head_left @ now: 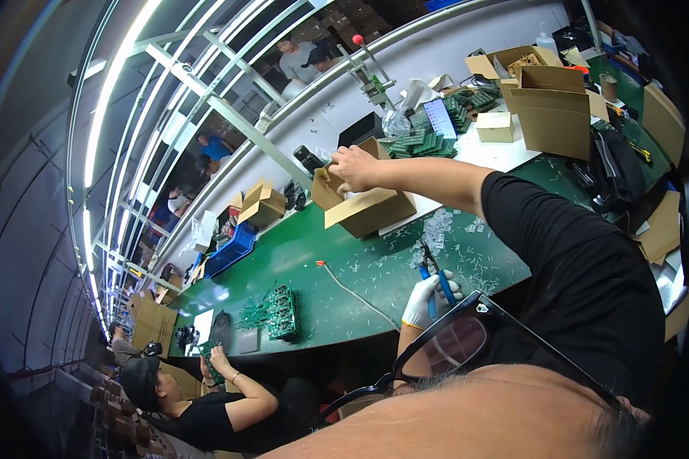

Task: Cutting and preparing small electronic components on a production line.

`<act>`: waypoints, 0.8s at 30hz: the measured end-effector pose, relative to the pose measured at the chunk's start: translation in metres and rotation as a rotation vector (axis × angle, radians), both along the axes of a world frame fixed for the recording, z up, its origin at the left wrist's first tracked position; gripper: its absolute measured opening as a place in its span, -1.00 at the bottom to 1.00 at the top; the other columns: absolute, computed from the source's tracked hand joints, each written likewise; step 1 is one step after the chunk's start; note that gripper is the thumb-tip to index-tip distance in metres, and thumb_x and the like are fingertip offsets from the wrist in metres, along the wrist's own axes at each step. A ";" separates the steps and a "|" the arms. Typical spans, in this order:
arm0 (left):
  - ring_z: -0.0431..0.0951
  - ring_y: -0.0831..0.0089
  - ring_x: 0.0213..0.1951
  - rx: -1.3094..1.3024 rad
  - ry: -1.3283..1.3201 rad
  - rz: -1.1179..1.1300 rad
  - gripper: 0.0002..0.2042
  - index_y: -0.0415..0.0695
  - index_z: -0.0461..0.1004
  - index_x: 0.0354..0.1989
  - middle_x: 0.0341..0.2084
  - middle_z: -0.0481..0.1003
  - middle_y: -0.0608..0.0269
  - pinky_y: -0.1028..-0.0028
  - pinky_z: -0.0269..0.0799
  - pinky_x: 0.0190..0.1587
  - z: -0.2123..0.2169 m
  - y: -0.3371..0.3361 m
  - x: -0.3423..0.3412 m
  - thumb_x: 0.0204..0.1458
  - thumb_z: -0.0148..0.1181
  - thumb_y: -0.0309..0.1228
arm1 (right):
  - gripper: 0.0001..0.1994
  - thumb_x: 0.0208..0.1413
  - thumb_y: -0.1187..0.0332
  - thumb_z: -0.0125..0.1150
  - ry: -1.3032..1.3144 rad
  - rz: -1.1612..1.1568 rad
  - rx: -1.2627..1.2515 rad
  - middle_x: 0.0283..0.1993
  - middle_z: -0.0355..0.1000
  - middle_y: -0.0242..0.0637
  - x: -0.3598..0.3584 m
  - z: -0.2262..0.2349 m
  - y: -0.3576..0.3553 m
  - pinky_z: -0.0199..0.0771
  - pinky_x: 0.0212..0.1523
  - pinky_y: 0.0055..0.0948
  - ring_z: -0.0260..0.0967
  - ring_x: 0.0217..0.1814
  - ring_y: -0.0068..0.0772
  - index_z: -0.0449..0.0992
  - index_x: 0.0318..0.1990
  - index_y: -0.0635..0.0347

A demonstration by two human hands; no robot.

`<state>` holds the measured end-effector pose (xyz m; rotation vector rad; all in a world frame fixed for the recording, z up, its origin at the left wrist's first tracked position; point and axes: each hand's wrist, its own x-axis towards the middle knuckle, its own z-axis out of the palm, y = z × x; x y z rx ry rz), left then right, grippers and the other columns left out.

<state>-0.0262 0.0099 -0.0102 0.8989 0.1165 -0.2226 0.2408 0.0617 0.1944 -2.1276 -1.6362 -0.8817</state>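
Head view, strongly tilted. The person's bare right hand [354, 168] reaches far across the green bench [314, 260] into an open cardboard box [364, 206]. Fingers curl down over the box's rim; whether the grip is clenched on anything inside cannot be told, as the fingertips are hidden by the flap.

The left hand [429, 300], in a white glove, sits near the bench's near edge. Its grip is clenched around blue-handled cutters [435, 281], with the dark jaws pointing toward the far side.

The box stands on the bench, partly on a white sheet [497, 153], just left of the scattered clear offcuts [436, 229] that litter the bench near the cutters. Stacks of green circuit boards [421, 141] lie beyond the box, near a larger upright carton [553, 111].

A thin white cable with a red tip [344, 284] runs along the bench to the left of the gloved hand. Farther left lies a group of green boards [277, 312], possibly wired, and a co-worker in a black shirt [222, 409] handles another board there.
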 end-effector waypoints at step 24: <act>0.65 0.03 -0.23 -0.063 0.008 0.038 -0.59 -0.26 0.44 0.02 -0.30 0.59 -0.01 0.04 0.61 -0.06 -0.005 0.007 0.008 0.23 0.12 -0.13 | -0.15 0.23 -0.32 -0.02 0.598 -0.263 -0.409 0.62 -0.27 0.14 -0.068 -0.187 -0.292 -0.30 0.55 0.22 -0.36 0.64 0.35 0.02 0.54 -0.05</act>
